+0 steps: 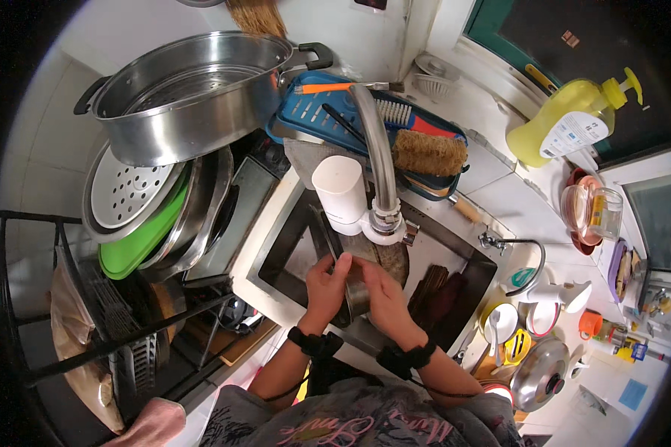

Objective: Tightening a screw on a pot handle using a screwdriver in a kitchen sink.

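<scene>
Over the steel sink (276,246), my left hand (325,287) and my right hand (384,294) both grip a small round metal cup (356,292) between them. The cup sits just below the curved steel tap (376,156) and its white filter housing (341,190). Both wrists wear black bands. Most of the cup is hidden by my fingers.
A large steel steamer pot (194,93) sits over stacked lids and a green board (138,238) at left. A blue basket (306,112) with brushes lies behind the tap. A yellow pump bottle (566,123), a jar (593,212), cups and a pot lid (540,372) crowd the right counter.
</scene>
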Demonstrator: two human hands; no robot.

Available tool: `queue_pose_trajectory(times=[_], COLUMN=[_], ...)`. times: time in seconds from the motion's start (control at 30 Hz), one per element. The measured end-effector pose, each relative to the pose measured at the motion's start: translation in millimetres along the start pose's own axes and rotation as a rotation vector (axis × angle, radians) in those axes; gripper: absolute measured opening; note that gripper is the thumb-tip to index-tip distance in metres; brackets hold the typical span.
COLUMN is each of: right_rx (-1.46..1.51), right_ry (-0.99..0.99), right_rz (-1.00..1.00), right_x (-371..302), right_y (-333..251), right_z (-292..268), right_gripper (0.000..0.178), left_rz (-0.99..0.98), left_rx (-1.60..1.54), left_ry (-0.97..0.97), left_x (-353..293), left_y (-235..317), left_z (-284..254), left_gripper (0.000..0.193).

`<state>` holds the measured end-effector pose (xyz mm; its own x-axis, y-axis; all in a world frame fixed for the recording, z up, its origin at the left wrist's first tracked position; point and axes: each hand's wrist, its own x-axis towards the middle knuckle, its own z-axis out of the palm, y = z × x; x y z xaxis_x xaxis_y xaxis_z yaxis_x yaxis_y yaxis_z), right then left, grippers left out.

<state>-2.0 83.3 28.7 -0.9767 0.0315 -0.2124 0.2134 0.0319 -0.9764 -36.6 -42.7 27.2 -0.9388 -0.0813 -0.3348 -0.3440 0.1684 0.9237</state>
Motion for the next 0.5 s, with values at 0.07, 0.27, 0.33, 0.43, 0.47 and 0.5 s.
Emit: queue_pose_trajectory(times=[0.07, 0.27, 0.33, 0.43, 0.47, 0.5], right_rx=[-0.012, 0.066, -0.017, 0.019, 0.022, -0.023], right_ry=[0.004, 0.194, 0.26, 0.282, 0.282, 0.271], right_rz=[0.115, 0.279, 0.28, 0.257, 0.257, 0.261], right_x=[-19, -63, -70, -72, -71, -69], right_y=[0, 35, 47, 49, 48, 46], right_z=[-12, -53, -61, -64, -63, -60], right_gripper=[0.033, 0.027, 0.027, 0.026, 0.026, 0.026], left_rz=[-0.017, -0.164, -0.151, -0.165, -0.186, -0.184], left_rx=[-0.071, -0.22, -0.234, -0.278, -0.302, -0.299], left_ry=[-0.019, 0.056, 0.087, 0.15, 0.198, 0.198], left_x=[1, 2, 2, 5, 7, 9], left_y=[-11, 12, 14, 24, 29, 28], left_z=[-3, 2, 5, 19, 21, 21], left_gripper=[0.038, 0.04, 0.04, 0.04, 0.039, 0.039])
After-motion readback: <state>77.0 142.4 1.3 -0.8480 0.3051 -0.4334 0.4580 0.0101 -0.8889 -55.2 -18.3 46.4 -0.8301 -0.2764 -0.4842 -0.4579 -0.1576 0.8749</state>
